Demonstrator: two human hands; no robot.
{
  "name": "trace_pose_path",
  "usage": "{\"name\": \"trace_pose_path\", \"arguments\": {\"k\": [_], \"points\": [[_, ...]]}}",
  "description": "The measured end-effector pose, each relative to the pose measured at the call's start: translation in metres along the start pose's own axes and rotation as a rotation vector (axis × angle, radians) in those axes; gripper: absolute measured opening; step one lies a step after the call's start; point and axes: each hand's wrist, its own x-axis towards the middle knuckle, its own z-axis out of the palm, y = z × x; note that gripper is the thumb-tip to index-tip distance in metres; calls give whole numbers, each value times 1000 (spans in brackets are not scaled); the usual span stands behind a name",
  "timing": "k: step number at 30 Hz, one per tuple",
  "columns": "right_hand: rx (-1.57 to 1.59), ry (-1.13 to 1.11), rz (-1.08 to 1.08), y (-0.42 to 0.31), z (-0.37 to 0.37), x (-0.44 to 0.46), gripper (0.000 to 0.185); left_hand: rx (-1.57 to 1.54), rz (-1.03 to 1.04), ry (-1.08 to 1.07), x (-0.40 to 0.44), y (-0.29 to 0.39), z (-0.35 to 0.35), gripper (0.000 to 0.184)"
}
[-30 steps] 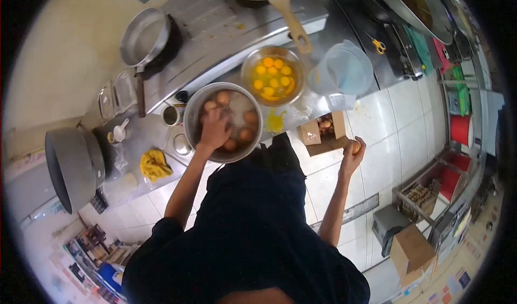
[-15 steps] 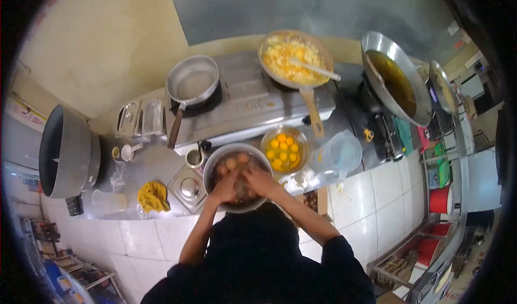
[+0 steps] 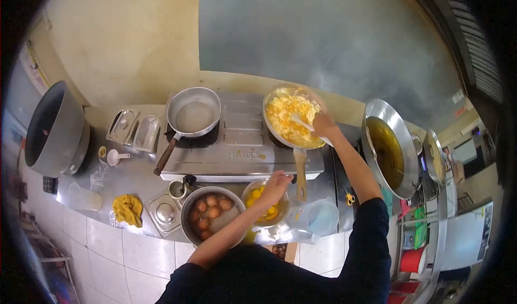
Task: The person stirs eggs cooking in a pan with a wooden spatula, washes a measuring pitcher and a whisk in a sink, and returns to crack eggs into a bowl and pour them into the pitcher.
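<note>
My right hand (image 3: 324,126) is closed around the handle of a white spatula (image 3: 301,122). The spatula's head lies in scrambled eggs (image 3: 288,110) in a frying pan (image 3: 267,123) on the right burner. Lower down, my left hand (image 3: 277,188) reaches over a metal bowl of raw egg yolks (image 3: 257,193), fingers stretched toward a black stove knob (image 3: 293,179); contact is hard to make out. Beneath my left forearm, a metal pot (image 3: 186,218) holds several brown eggs (image 3: 214,212) in water. The frying pan's tan handle (image 3: 300,177) points toward me.
An empty saucepan (image 3: 194,115) sits on the left burner. On the right is a large wok of oil (image 3: 385,147). A clear plastic jug (image 3: 318,218), a yellow cloth (image 3: 128,209), steel containers (image 3: 145,134) and a lidded steel container (image 3: 164,213) rest on the counter.
Both hands have left the pot of eggs. My right hand has moved up to the frying pan and taken the spatula; my left has moved right toward the stove knob. The view has tilted upward.
</note>
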Motion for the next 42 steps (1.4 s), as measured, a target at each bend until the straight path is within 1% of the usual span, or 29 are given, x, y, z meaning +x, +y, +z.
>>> {"name": "trace_pose_path", "arguments": {"k": [2, 3, 5, 6, 7, 8, 9, 10, 11, 12, 14, 16, 17, 18, 20, 22, 23, 25, 26, 28, 29, 30, 31, 32, 36, 37, 39, 41, 42], "points": [[-1, -9, -21, -4, 2, 4, 38, -217, -233, -214, 19, 9, 18, 44], [-4, -12, -30, 1, 0, 0, 38, -224, -236, -207, 22, 11, 25, 44], [21, 9, -39, 4, -41, -31, 30, -435, -365, -255, 21, 16, 35, 43], [-31, 120, -139, 21, -42, -41, 27, -443, -372, -249, 19, 19, 39, 43], [-82, 233, -238, 40, -43, -51, 24, -660, -459, -280, 16, 22, 43, 43], [-81, 225, -242, 41, -64, -67, 24, -878, -546, -310, 15, 22, 47, 44], [-188, 125, -241, 39, -95, -88, 23, -885, -554, -309, 15, 18, 50, 44], [-296, 24, -242, 38, -109, -101, 23, -1000, -578, -403, 15, 14, 51, 46], [-298, 14, -247, 38, -106, -109, 23, -1115, -597, -499, 14, 13, 52, 49], [-295, -23, -268, 36, -100, -119, 24, -1123, -601, -497, 15, 13, 54, 49], [-294, -65, -295, 27, -86, -135, 24, -956, -655, -375, 15, 23, 55, 52], [-215, 84, -199, 1, -73, -141, 24, -965, -656, -392, 17, 21, 51, 51], [-215, 77, -203, -7, -72, -137, 24, -969, -656, -415, 18, 19, 52, 51], [-222, 73, -170, -16, -70, -135, 20, -969, -668, -415, 17, 18, 53, 51], [-224, 70, -126, -26, -65, -136, 16, -940, -599, -426, 19, 19, 53, 50], [-220, 96, -66, -32, -61, -135, 24, -929, -592, -419, 16, 23, 53, 50], [-222, 98, -67, -35, -57, -134, 24, -923, -582, -408, 16, 25, 53, 50], [-245, 134, -37, -41, -47, -132, 39, -929, -607, -397, 14, 23, 52, 49], [-254, 135, -44, -42, -45, -123, 39, -939, -626, -385, 16, 23, 52, 49], [-202, 66, 58, -46, -36, -104, 39, -944, -619, -379, 16, 22, 54, 48], [-222, 130, 59, -41, -24, -89, 41, -936, -609, -378, 17, 22, 53, 48], [-223, 133, 60, -37, -12, -72, 41, -936, -606, -379, 17, 22, 54, 48], [-173, 128, 155, -34, -2, -54, 40, -942, -606, -372, 15, 23, 54, 47], [-123, 123, 247, -31, -3, -41, 39, -950, -606, -363, 15, 25, 53, 46], [-131, 125, 236, -9, -11, -17, 38, -946, -598, -335, 10, 25, 48, 42], [-163, 131, 203, 1, -18, -15, 39, -931, -568, -346, 8, 21, 46, 40], [-199, 132, 173, 16, -43, -15, 39, -921, -542, -363, 6, 21, 42, 38], [-197, 77, 91, 25, -83, -28, 39, -838, -586, -282, -2, 36, 36, 35], [-197, 68, 96, 25, -102, -38, 39, -840, -595, -287, -4, 40, 34, 35]]}}
